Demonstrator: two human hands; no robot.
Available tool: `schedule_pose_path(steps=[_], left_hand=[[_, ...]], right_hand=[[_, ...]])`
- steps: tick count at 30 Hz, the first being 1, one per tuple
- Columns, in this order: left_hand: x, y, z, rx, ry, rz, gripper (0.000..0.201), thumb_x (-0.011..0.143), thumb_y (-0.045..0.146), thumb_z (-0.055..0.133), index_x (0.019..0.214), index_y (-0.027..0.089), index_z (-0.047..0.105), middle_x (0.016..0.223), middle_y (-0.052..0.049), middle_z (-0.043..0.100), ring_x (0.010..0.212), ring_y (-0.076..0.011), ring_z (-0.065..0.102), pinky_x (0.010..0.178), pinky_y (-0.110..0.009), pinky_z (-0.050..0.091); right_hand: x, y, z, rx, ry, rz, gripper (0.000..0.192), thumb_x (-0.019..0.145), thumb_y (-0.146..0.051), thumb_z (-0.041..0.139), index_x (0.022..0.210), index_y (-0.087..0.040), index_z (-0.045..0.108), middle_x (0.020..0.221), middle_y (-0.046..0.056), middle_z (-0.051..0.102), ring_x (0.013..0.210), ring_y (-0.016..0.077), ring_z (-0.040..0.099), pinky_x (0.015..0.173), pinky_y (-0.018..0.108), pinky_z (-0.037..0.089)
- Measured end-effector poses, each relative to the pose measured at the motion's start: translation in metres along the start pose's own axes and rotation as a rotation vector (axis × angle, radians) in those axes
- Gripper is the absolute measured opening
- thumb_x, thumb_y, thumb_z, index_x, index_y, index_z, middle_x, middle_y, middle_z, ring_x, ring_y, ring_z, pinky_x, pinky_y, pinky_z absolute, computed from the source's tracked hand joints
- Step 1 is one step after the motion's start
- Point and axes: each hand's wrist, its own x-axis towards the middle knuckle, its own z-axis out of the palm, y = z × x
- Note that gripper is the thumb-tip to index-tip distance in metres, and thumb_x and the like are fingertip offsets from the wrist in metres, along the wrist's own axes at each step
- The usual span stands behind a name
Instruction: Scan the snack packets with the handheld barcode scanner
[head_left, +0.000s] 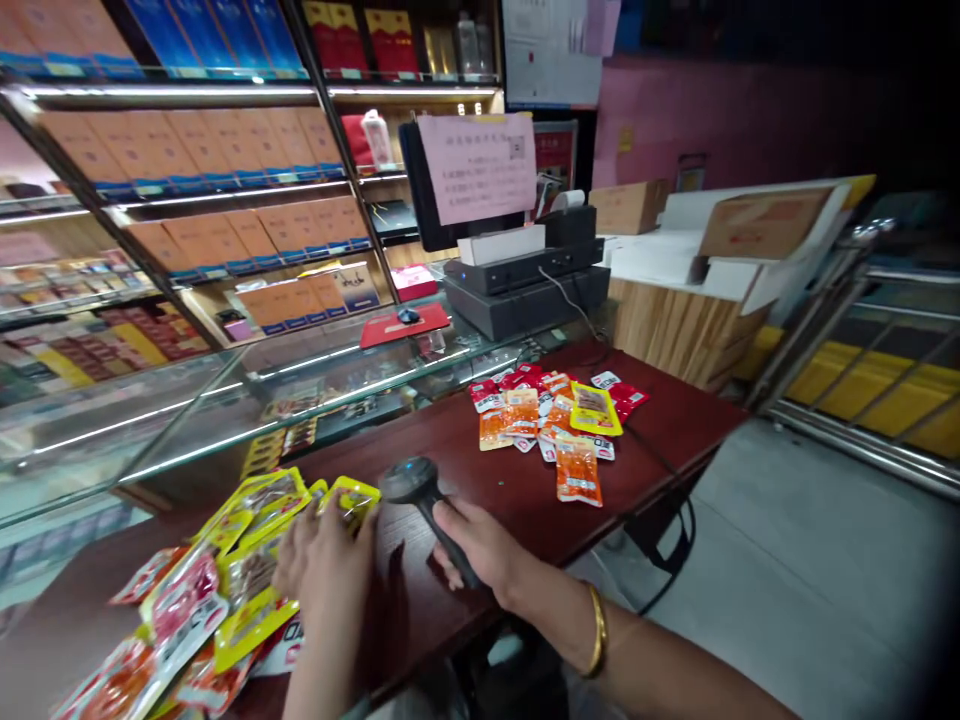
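My right hand (476, 545) grips the handle of a dark handheld barcode scanner (411, 480), its head tipped to the left over the table. Just left of it, my left hand (330, 550) has its thumb and fingers closed around a yellow snack packet (352, 497), partly hidden by the fingers. That packet's near end is close to the scanner head. Beneath and beside the left hand spreads a heap of snack packets (251, 570) in yellow, red and orange. Farther right on the table lies a second pile of packets (517, 415), with one yellow packet (594, 408) on top.
The dark red table (675, 425) adjoins a glass display counter (225, 400). A monitor with a pink paper sheet (480, 165) and a black cash drawer (517, 300) stand behind. A cable (652, 450) runs over the table's right side. Metal railings (847, 430) are at right.
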Motion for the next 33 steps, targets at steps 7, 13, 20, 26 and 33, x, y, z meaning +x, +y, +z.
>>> schedule_pose_path(steps=[7,13,20,26,33], left_hand=[[-0.021,0.144,0.020,-0.073,-0.134,0.368,0.048,0.094,0.047,0.051,0.133,0.024,0.065,0.136,-0.013,0.065,0.127,-0.0334,0.054,0.105,-0.044,0.042],[-0.020,0.235,0.042,-0.040,-0.207,0.412,0.044,0.096,0.041,0.045,0.121,0.013,0.069,0.123,-0.021,0.068,0.118,-0.0355,0.058,0.095,-0.045,0.044],[-0.012,0.268,0.060,-0.021,-0.194,0.368,0.049,0.090,0.050,0.054,0.115,0.009,0.065,0.124,-0.024,0.066,0.120,-0.0369,0.058,0.094,-0.045,0.044],[-0.010,0.259,0.059,-0.257,-0.295,0.266,0.049,0.090,0.043,0.059,0.127,0.012,0.052,0.113,-0.020,0.073,0.110,-0.0329,0.069,0.089,-0.040,0.047],[-0.014,0.199,0.030,-0.469,-0.289,0.071,0.043,0.087,0.037,0.066,0.122,0.018,0.051,0.114,-0.015,0.075,0.104,-0.0277,0.073,0.081,-0.032,0.051]], right_hand=[[-0.043,-0.036,-0.077,0.032,0.251,-0.166,0.059,0.078,-0.079,0.064,0.084,-0.022,0.050,0.055,-0.009,0.049,0.042,0.0064,0.038,0.043,0.020,0.032],[-0.063,-0.048,-0.120,0.094,0.395,-0.218,0.061,0.075,-0.080,0.067,0.080,-0.023,0.046,0.052,-0.010,0.047,0.039,0.0067,0.038,0.043,0.021,0.034],[-0.073,-0.052,-0.141,0.126,0.441,-0.230,0.058,0.077,-0.077,0.068,0.089,-0.023,0.051,0.053,-0.008,0.050,0.040,0.0086,0.037,0.045,0.024,0.033],[-0.074,-0.058,-0.138,0.118,0.426,-0.256,0.058,0.079,-0.078,0.065,0.089,-0.023,0.052,0.055,-0.008,0.049,0.042,0.0092,0.038,0.045,0.023,0.033],[-0.063,-0.057,-0.108,-0.016,0.236,-0.273,0.055,0.084,-0.076,0.061,0.097,-0.023,0.053,0.056,-0.010,0.047,0.040,0.0070,0.038,0.042,0.020,0.031]])
